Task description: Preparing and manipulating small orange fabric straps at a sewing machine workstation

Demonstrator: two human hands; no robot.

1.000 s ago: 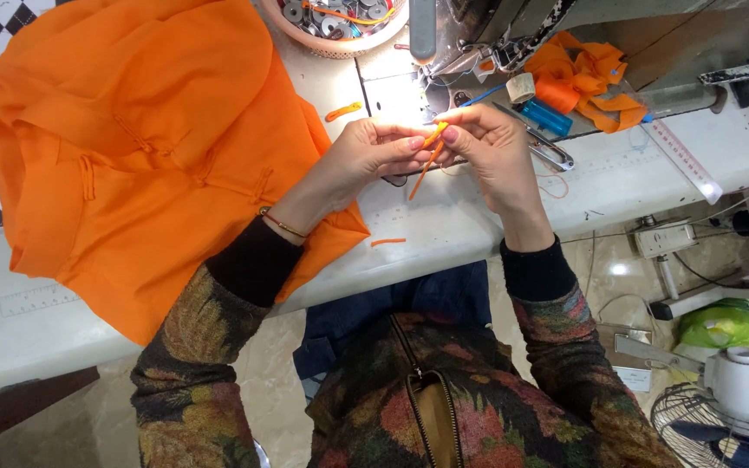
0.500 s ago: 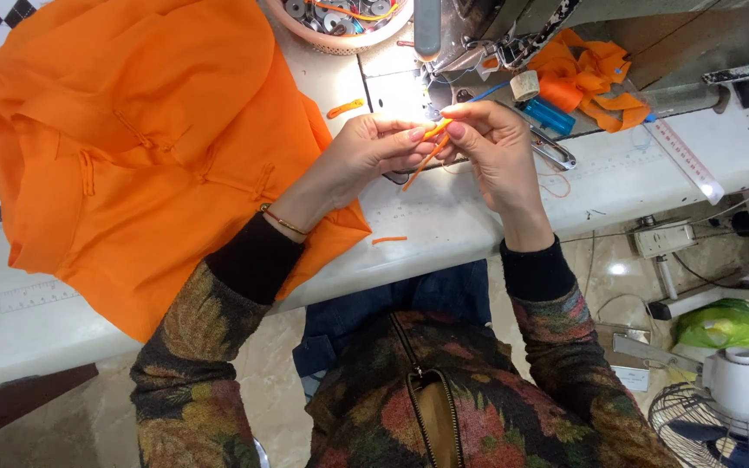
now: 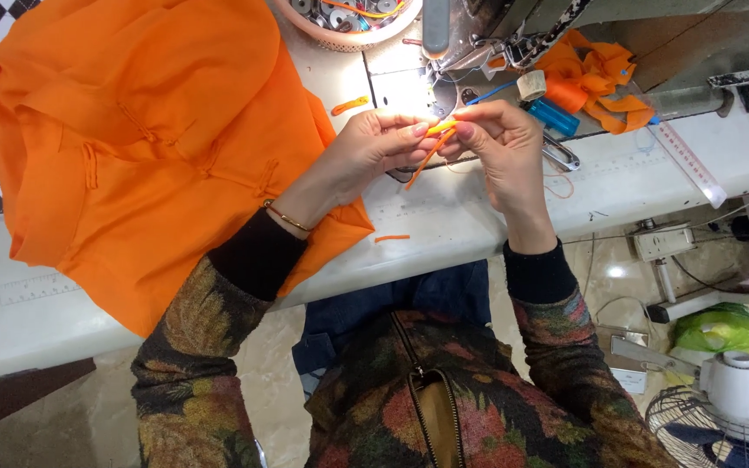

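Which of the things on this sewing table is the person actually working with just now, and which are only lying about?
In hand:
- thin orange cord, pinched between the left hand and right hand

Lying about:
- orange garment, spread on the table
- orange scraps by the sewing machine
- bowl of small parts
- ruler
- loose orange snippet
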